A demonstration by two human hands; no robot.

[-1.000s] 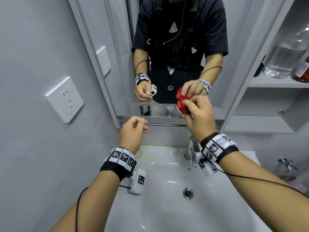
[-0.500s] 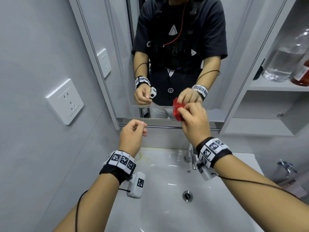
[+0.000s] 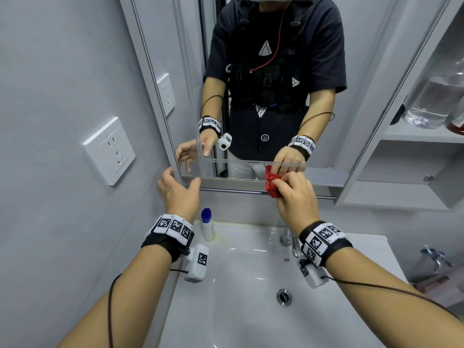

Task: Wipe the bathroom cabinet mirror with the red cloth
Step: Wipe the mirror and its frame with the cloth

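Note:
The bathroom cabinet mirror (image 3: 185, 79) hangs over the sink and reflects a person in a dark shirt. My right hand (image 3: 297, 197) is closed around the bunched red cloth (image 3: 272, 184), which presses against the mirror's bottom edge, right of centre. My left hand (image 3: 178, 193) hovers just below the mirror's lower left corner, fingers spread, holding nothing. Both wrists wear black-and-white marker bands.
A white sink (image 3: 251, 310) with a drain (image 3: 284, 296) lies below, with a chrome tap (image 3: 288, 238) behind my right wrist. A white tube with a blue cap (image 3: 207, 226) stands at the basin's back left. A wall socket (image 3: 109, 150) is left; open shelves with a clear bottle (image 3: 434, 101) are right.
My right hand has slid the red cloth down to the mirror's bottom edge. My left hand has opened from a loose fist and moved up left. The blue-capped tube has come into view.

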